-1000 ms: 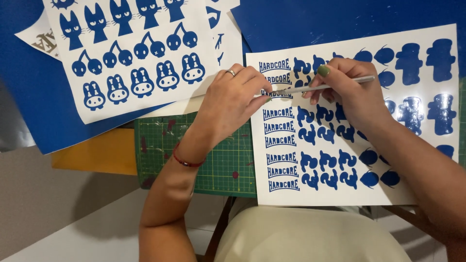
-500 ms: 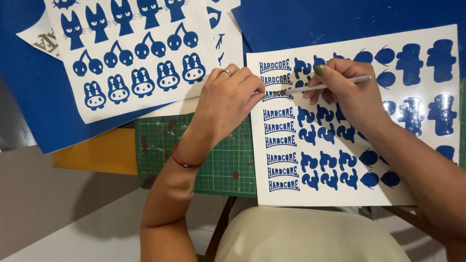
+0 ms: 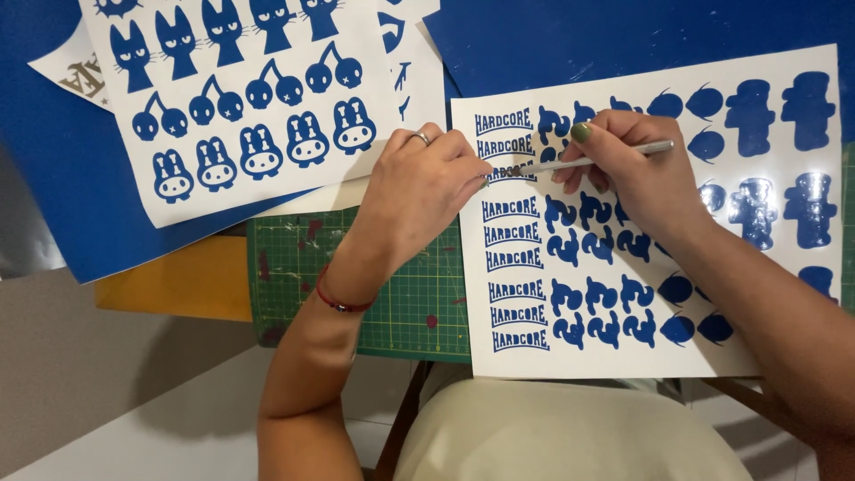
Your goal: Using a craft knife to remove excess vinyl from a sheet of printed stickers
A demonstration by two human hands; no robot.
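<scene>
A white backing sheet (image 3: 677, 356) with blue cut vinyl word stickers and rounded shapes lies on the right. My right hand (image 3: 637, 174) grips a thin silver weeding tool (image 3: 614, 156), its tip on a word sticker near the sheet's upper left. My left hand (image 3: 419, 191), with a ring and a red wrist band, presses its fingertips on the sheet's left edge right beside the tool's tip.
A second white sheet (image 3: 240, 107) of blue cat, cherry and rabbit stickers lies at upper left over blue vinyl (image 3: 62, 178). A green cutting mat (image 3: 419, 303) sits under my left forearm, an orange board (image 3: 178, 285) beside it. More blue vinyl (image 3: 623, 40) is at the top right.
Both hands stay at the same spot on the sheet. The tool's tip has shifted only slightly along the word sticker.
</scene>
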